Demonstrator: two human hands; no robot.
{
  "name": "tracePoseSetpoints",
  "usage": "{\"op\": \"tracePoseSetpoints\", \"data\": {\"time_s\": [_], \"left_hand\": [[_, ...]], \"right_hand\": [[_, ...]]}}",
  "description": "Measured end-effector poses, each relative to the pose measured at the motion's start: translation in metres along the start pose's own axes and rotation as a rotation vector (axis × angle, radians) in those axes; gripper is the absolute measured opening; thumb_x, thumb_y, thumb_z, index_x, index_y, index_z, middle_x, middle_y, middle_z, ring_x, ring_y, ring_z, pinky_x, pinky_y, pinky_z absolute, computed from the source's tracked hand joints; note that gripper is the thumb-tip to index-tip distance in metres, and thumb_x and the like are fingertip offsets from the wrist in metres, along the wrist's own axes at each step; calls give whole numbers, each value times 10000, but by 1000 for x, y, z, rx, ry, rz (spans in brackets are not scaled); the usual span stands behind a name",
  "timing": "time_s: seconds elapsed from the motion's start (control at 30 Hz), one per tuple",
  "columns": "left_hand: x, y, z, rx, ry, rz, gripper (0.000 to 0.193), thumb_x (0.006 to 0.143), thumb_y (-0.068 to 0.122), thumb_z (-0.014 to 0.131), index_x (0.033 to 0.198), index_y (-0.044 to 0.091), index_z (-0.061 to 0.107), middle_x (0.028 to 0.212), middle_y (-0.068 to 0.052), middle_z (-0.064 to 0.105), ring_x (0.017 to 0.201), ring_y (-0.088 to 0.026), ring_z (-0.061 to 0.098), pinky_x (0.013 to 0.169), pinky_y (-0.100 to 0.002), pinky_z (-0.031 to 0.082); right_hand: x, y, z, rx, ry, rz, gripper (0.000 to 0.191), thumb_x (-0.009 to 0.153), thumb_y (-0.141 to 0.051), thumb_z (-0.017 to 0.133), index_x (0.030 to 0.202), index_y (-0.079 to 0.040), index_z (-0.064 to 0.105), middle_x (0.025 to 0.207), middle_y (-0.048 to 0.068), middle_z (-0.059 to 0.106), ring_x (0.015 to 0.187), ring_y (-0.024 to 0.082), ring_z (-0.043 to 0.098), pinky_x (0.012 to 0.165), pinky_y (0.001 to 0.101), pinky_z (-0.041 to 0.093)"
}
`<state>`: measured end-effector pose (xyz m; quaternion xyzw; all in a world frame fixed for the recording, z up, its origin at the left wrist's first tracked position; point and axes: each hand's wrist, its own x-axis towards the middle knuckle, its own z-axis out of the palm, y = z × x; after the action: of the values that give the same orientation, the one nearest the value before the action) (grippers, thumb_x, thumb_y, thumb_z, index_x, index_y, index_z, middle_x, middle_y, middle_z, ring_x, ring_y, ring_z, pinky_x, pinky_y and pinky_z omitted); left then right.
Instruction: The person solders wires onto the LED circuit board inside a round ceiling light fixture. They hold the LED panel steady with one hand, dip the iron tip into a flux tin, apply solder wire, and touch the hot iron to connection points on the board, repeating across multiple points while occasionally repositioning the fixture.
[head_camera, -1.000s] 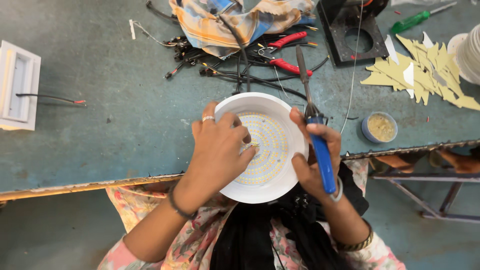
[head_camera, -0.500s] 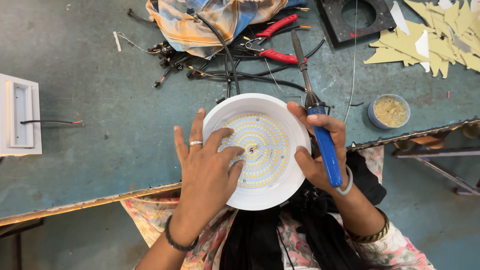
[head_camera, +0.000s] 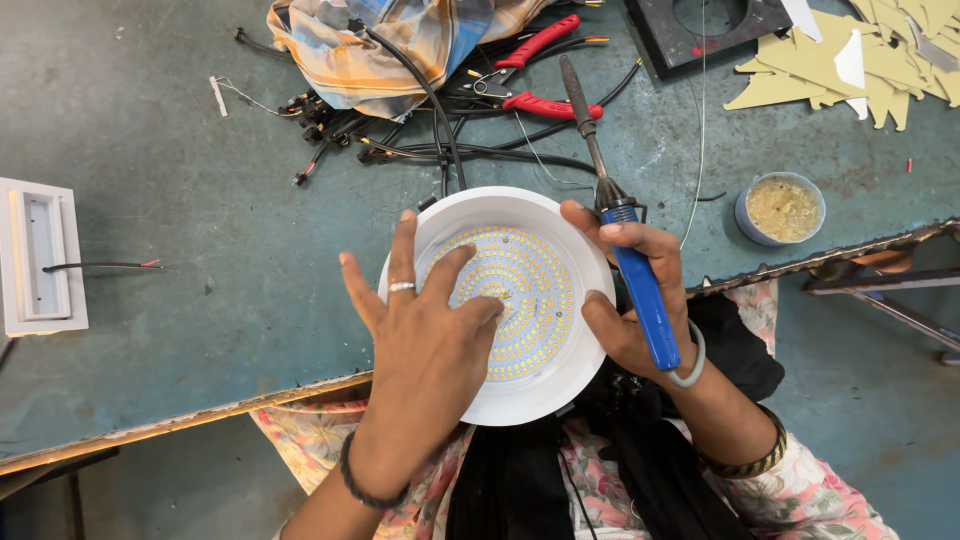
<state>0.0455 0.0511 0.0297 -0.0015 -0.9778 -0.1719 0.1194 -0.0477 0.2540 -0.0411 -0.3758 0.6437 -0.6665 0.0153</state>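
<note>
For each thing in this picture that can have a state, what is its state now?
Left hand: open, fingers spread, resting on the LED board.
Right hand: closed around the blue-handled soldering iron, thumb on the lamp rim.
Round white LED lamp housing: face up, overhanging the table edge.
Red-handled pliers: lying on the table, not held.
Small round pot of yellowish paste: uncovered.

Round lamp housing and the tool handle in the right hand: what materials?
Round lamp housing: likely moulded plastic, smooth matte white, though painted metal is possible. Tool handle: glossy blue, probably plastic, leading to a dark metal-looking shaft, gripped by the right hand.
</note>
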Motion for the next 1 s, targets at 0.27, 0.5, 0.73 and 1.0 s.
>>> {"op": "tracePoseSetpoints", "data": {"time_s": [0.27, 0.5, 0.73, 1.0], "left_hand": [[13, -5, 1, -40, -48, 15, 57, 718, 204, 803, 772, 184, 805, 1320, -82, 618, 1459, -492, 229, 1059, -811, 90], [9, -12, 2, -76, -6, 31, 67, 743, 250, 807, 804, 244, 834, 1318, -46, 625, 1461, -480, 248, 1089, -782, 116], [7, -15, 2, -65, -11, 56, 94, 701, 228, 810, 787, 246, 843, 1304, -53, 625, 1453, -479, 245, 1071, -756, 160], [8, -17, 5, -67, 15, 60, 85, 687, 232, 809, 756, 187, 833, 1271, -48, 636, 1447, -472, 274, 1028, -640, 246]], "right_hand": [[0, -1, 1, -3, 6, 3, 642, 875, 180, 507, 1409, -112, 303, 1575, 271, 470, 1477, 295, 512, 1207, 391, 475], [0, -2, 5, -39, 3, -14, 630, 880, 171, 518, 1406, -102, 303, 1565, 276, 476, 1487, 300, 505, 1221, 399, 466], [-3, -2, 7, -69, 15, -23, 631, 878, 164, 531, 1408, -94, 307, 1563, 277, 471, 1492, 298, 493, 1236, 402, 449], [-4, -3, 8, -58, 3, -12, 621, 895, 160, 525, 1413, -100, 304, 1580, 268, 465, 1491, 282, 502, 1220, 387, 468]]}}
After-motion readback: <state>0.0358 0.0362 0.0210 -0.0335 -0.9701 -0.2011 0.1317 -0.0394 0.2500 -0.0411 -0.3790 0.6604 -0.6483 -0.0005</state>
